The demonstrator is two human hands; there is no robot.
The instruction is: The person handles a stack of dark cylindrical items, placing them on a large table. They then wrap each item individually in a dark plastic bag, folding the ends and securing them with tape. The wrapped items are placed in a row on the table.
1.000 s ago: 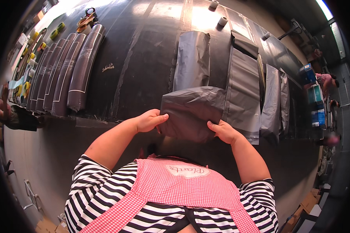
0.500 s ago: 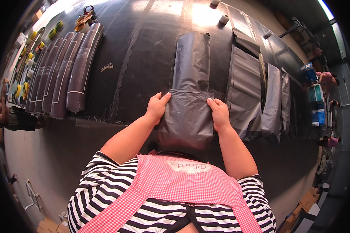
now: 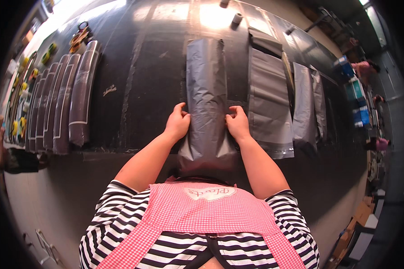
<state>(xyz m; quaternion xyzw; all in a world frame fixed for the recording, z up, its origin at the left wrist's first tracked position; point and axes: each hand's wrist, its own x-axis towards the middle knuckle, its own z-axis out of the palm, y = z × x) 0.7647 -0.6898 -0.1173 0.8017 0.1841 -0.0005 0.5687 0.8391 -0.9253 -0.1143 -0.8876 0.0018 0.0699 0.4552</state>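
Note:
A long dark grey plastic bag (image 3: 206, 89) lies lengthwise in front of me on the black table, its near end widening and hanging over the table edge. Its surface bulges as if something long is inside; the contents are hidden. My left hand (image 3: 178, 122) grips its left side, thumb against the edge. At the same height on the opposite side, my right hand (image 3: 237, 123) pinches the right edge, fingers curled. Right of it lies a flat grey plastic bag (image 3: 269, 98), with a narrower filled grey bag (image 3: 304, 103) beyond.
Several clear-wrapped dark rolls (image 3: 83, 94) lie side by side at the left. Behind them are tape rolls (image 3: 49, 53) and a tape dispenser (image 3: 79, 38). A small white roll (image 3: 237, 18) stands at the far side of the black table (image 3: 157, 80). Other people are at the far right.
The fold across the bag's middle has opened out, and the bag now runs smooth toward me. Both hands still hold its sides. The whole view has shifted slightly.

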